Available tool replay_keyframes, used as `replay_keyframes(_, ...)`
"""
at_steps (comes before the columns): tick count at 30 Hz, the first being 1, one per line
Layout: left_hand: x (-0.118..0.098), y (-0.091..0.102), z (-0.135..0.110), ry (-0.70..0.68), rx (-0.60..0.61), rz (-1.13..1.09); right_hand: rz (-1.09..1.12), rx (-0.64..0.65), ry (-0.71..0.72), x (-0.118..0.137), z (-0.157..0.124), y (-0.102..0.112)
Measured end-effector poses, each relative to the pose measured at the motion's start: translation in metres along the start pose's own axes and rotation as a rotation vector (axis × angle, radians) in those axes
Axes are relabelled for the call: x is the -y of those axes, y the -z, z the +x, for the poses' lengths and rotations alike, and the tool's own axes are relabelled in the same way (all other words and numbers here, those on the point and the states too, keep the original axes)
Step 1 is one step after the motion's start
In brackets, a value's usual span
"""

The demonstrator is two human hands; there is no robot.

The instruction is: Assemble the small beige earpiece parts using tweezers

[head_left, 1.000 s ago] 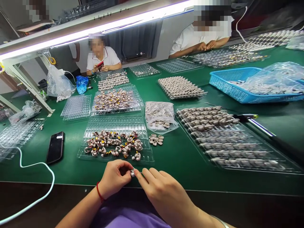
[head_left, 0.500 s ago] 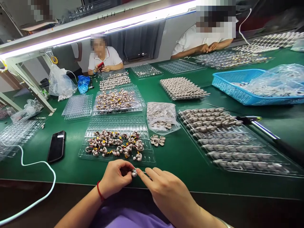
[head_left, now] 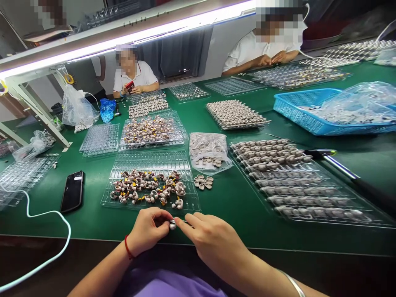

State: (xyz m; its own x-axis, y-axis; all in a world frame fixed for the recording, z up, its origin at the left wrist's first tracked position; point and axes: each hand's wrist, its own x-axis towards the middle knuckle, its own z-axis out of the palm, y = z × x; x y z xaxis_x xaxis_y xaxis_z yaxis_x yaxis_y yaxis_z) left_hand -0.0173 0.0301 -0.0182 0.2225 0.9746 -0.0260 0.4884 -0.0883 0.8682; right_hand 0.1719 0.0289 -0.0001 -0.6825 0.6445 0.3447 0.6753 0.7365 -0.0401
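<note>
A green tbl. (head_left: 229, 206), seen from its near-edge ctr., carries a blk. phone (head_left: 72, 192) at 10 o'clock; a plastic tray (head_left: 154, 159) at 11; a see-through bag (head_left: 208, 146), w/ small beige pcs. (head_left: 208, 185) just beside it, at 1; a lg. clear tray (head_left: 318, 170) at 2; & farther off, also approx. 2, a blue basket (head_left: 297, 115).

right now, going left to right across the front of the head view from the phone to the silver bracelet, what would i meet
Black phone, red wristband, left hand, small pale piece, right hand, silver bracelet.
</note>
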Motion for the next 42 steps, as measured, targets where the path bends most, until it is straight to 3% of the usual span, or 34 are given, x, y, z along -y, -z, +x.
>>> replay_keyframes(5,-0.001,-0.003,0.000,0.014,-0.030,0.011,-0.092,-0.086,0.041,0.005,-0.003,0.000)
replay_keyframes(28,-0.001,-0.008,-0.002,0.024,-0.042,-0.015,-0.324,-0.116,0.126,0.028,-0.002,0.002)
replay_keyframes(32,0.001,-0.007,-0.002,0.039,-0.032,-0.095,-0.101,-0.092,0.085,0.005,-0.003,0.011)
replay_keyframes(35,-0.003,-0.004,-0.002,0.072,0.017,-0.252,0.166,-0.083,-0.025,-0.014,-0.006,0.014)
replay_keyframes(38,-0.011,-0.001,-0.003,0.061,0.117,-0.389,0.543,-0.081,-0.106,-0.018,-0.009,0.005)
replay_keyframes(42,-0.025,-0.001,-0.002,0.020,0.197,-0.463,0.844,-0.224,-0.027,-0.008,-0.013,-0.018)
